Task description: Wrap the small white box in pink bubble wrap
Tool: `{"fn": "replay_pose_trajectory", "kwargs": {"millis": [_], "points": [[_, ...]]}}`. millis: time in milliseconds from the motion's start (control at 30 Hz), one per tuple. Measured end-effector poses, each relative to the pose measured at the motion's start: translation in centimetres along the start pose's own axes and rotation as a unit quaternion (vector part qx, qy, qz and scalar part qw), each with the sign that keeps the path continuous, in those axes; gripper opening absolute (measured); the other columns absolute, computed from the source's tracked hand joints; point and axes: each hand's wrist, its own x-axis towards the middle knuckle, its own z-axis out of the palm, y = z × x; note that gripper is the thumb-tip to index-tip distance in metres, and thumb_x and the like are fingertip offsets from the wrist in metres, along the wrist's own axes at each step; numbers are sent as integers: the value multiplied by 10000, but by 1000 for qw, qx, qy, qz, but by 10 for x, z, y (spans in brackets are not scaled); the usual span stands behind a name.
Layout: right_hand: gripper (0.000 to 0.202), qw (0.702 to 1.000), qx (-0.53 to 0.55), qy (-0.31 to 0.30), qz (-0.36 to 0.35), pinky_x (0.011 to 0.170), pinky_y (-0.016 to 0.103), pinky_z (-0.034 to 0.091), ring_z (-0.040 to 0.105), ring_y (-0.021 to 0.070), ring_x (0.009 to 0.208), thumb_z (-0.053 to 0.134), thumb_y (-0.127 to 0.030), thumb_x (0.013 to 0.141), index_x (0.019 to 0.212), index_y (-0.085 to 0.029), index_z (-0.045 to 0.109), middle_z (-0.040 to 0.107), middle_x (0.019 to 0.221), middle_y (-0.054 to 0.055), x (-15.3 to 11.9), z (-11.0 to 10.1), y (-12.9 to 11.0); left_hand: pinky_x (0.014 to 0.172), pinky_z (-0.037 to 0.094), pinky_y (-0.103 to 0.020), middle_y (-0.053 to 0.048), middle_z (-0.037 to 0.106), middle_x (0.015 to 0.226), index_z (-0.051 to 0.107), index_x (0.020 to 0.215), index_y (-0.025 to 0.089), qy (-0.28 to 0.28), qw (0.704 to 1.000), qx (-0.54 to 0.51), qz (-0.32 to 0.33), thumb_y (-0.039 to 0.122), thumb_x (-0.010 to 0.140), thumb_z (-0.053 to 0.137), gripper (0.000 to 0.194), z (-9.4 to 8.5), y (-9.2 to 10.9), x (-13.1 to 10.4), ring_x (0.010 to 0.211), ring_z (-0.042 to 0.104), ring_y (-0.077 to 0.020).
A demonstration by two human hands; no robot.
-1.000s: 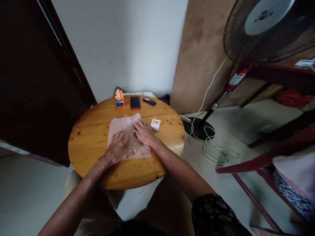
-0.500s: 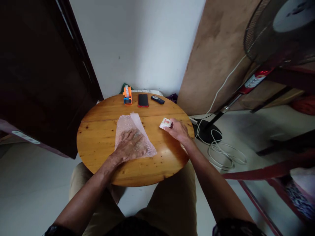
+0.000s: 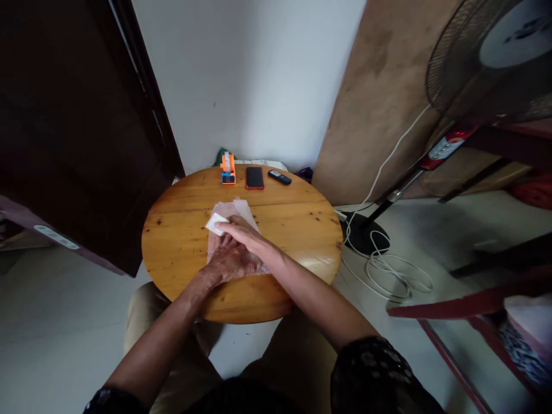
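A sheet of bubble wrap [image 3: 223, 209] lies on the round wooden table [image 3: 172, 247]. My left hand [image 3: 228, 260] presses flat on it with the fingers stretched out. Across and above that hand reaches my right hand [image 3: 244, 231], its fingers closed on a small white box [image 3: 216, 223]. The box is over the upper left part of the wrap. Part of the left fingers and much of the wrap are covered by my right hand and forearm.
Along the table's far side stand an orange tape dispenser [image 3: 228, 168], a smartphone [image 3: 255, 178] and a dark handheld device with a small screen [image 3: 280, 176]. Right of the table are a standing fan [image 3: 457, 63] and a coiled white cable [image 3: 399, 282] on the floor.
My right hand has carried the small white box leftward from the table's right side to above the bubble wrap and left hand. The left hand stays on the wrap.
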Motion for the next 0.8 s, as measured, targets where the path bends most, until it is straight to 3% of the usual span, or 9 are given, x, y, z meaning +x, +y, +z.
{"fn": "replay_pose_trajectory", "kwargs": {"millis": [100, 167, 233, 367, 500, 633, 800], "points": [[367, 998, -3, 56, 3, 791, 370, 487, 629, 231, 859, 624, -575, 780, 871, -222, 658, 683, 846, 26, -4, -38, 14, 1192, 137, -678, -149, 278, 1637, 407, 1521, 244, -34, 999, -11, 16, 689, 811, 594, 859, -3, -2, -3, 1499, 195, -454], [353, 994, -9, 110, -6, 811, 353, 489, 630, 220, 855, 660, -531, 731, 867, -206, 664, 687, 855, 18, -11, -61, 22, 1195, 143, -659, -146, 299, 1629, 392, 1530, 252, -32, 999, -27, 29, 682, 843, 557, 827, -7, -7, -4, 1506, 204, -423], [385, 992, -15, 123, 7, 827, 350, 499, 638, 209, 858, 725, -449, 655, 941, -202, 654, 692, 891, 10, -16, -74, 30, 1204, 199, -601, -126, 365, 1601, 464, 1485, 259, -5, 998, -48, 32, 615, 868, 570, 720, -11, -14, -5, 1496, 264, -371], [482, 994, -62, 93, -17, 907, 372, 514, 660, 205, 966, 750, -280, 594, 1052, -218, 618, 687, 1114, 31, -24, -72, 40, 1178, 318, -497, -122, 524, 1490, 632, 1313, 214, 83, 993, -43, -71, 384, 865, 606, 480, -17, -34, -7, 1386, 460, -296], [543, 983, -156, 66, -70, 973, 408, 499, 650, 223, 1058, 722, -243, 648, 1175, -230, 593, 626, 1295, 73, -31, -69, 41, 1159, 357, -471, -100, 623, 1384, 702, 1185, 208, 77, 991, -13, -113, 318, 812, 605, 401, -18, -43, -8, 1319, 533, -282], [631, 971, -206, 71, -96, 1017, 443, 477, 623, 249, 1141, 685, -228, 701, 1311, -222, 528, 622, 1308, 100, -36, -77, 42, 1160, 361, -459, -75, 633, 1375, 708, 1168, 234, 75, 990, -11, -121, 311, 799, 603, 391, -17, -43, -8, 1321, 534, -266], [449, 964, -225, 98, -97, 995, 446, 485, 640, 258, 1101, 680, -237, 715, 1159, -214, 613, 686, 1179, 85, -34, -79, 43, 1160, 353, -463, -101, 612, 1399, 706, 1190, 202, 73, 990, -10, -121, 316, 810, 594, 413, -17, -42, -8, 1328, 525, -278]]}}
